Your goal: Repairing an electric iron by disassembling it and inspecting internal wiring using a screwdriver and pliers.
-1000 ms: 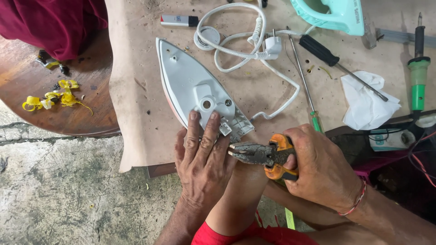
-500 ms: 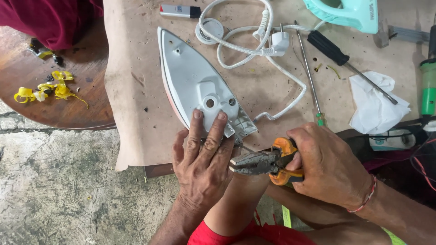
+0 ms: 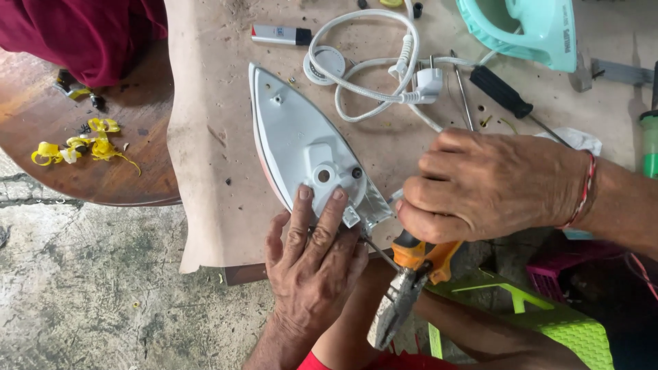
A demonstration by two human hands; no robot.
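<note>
A white iron base (image 3: 295,144) lies flat on the brown table top (image 3: 205,137), pointed end away from me. My left hand (image 3: 312,267) rests flat on its rear end, fingers stretched out beside a round hole. My right hand (image 3: 493,185) hovers over the rear right corner of the base. It is closed around the orange handles of a pair of pliers (image 3: 404,288). The pliers' grey jaws point down towards me, off the table edge. A thin metal pin runs from under my left hand to the pliers.
A white cord (image 3: 370,68) with its plug (image 3: 430,82) coils behind the base. A black-handled screwdriver (image 3: 500,91), a thin metal rod (image 3: 462,89) and a teal iron housing (image 3: 528,27) lie beyond. Yellow scraps (image 3: 82,144) sit on a round wooden table at left. A green stool (image 3: 548,315) stands below right.
My right hand has risen from below the table edge to over the rear of the base. The pliers have swung so their jaws point down towards me. My left hand stays put.
</note>
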